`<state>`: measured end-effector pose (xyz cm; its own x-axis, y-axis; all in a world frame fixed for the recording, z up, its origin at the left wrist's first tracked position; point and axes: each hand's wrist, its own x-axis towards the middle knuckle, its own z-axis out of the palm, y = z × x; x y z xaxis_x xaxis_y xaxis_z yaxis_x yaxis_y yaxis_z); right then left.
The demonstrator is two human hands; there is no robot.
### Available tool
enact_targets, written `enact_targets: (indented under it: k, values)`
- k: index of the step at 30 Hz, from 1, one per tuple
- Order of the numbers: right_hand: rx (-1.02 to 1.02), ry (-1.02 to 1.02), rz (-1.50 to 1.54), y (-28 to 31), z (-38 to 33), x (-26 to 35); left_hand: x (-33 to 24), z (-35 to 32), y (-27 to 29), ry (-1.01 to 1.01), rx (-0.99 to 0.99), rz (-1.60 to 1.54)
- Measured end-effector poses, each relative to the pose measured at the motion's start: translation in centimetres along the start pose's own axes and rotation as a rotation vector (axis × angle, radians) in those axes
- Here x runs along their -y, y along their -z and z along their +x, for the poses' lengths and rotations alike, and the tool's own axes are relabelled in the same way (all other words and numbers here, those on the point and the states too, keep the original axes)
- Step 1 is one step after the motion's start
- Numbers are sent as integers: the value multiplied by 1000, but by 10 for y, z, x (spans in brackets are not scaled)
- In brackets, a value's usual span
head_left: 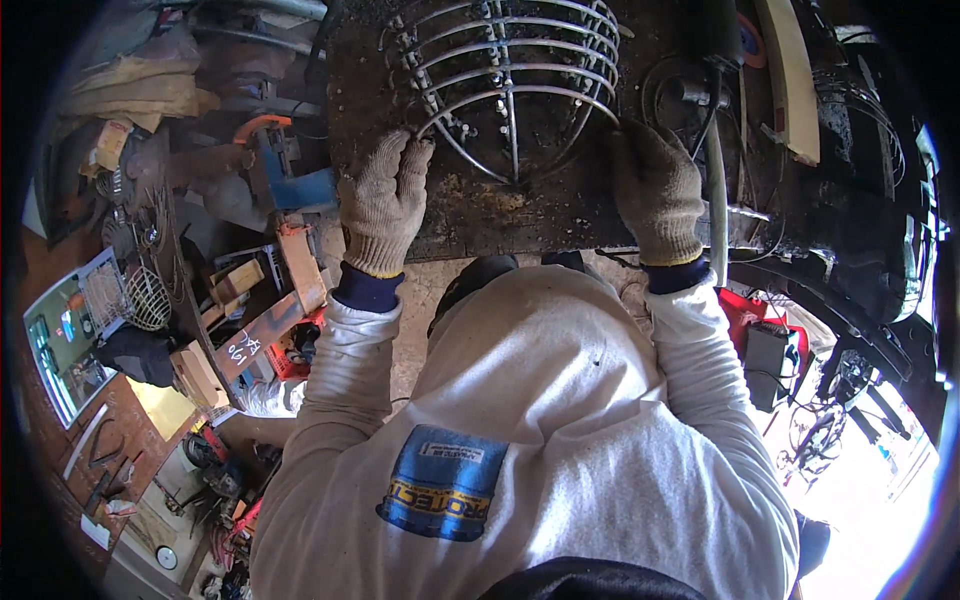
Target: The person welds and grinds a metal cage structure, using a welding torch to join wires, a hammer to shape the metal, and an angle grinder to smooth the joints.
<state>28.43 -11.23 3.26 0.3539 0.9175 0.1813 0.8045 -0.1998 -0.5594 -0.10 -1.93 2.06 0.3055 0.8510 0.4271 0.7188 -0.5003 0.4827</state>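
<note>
A cage of curved metal bars (pixel 504 44) lies on a dark, stained workbench (pixel 470 225) in front of me. Small pegs or bolts stand along its sides, and a straight bar runs down its middle. Across its near end arches a bent metal rod (pixel 515 88). My left hand (pixel 388 195), in a knitted work glove, has its fingers closed at the rod's left end. At the right end, my gloved right hand (pixel 660 190) pinches the rod; some of its fingertips are lost in shadow.
A hammer-like tool (pixel 705 95) and cables lie right of the cage. Beyond them is a pale wooden board (pixel 790 80). A blue and orange metal tool (pixel 290 175) stands on the left, near a small wire cage (pixel 150 298). Red bins and tangled wires sit lower right.
</note>
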Motion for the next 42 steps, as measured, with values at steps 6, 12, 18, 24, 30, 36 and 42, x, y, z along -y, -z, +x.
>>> enact_targets:
  k: [6, 12, 18, 24, 30, 36, 42]
  values:
    - [-43, -7, 52, -1, 3, 3, -1, 1, 0, -81, -53, 65]
    - [-51, -27, 80, -1, 3, 1, 5, -3, -3, -24, -30, 10]
    - [-34, -34, 108, -2, 2, 0, 8, -1, -6, -44, -48, -7]
    - [-39, -26, 132, -2, 4, -2, 9, -7, -8, 23, -28, -9]
    - [-42, 52, 125, -1, 4, -2, 5, -3, -5, 40, -12, -53]
    - [-53, 20, 109, -5, 2, -5, 6, -1, -3, -68, -51, 19]
    - [-31, -18, 133, -4, 2, -3, 3, -3, -3, 22, -26, 14]
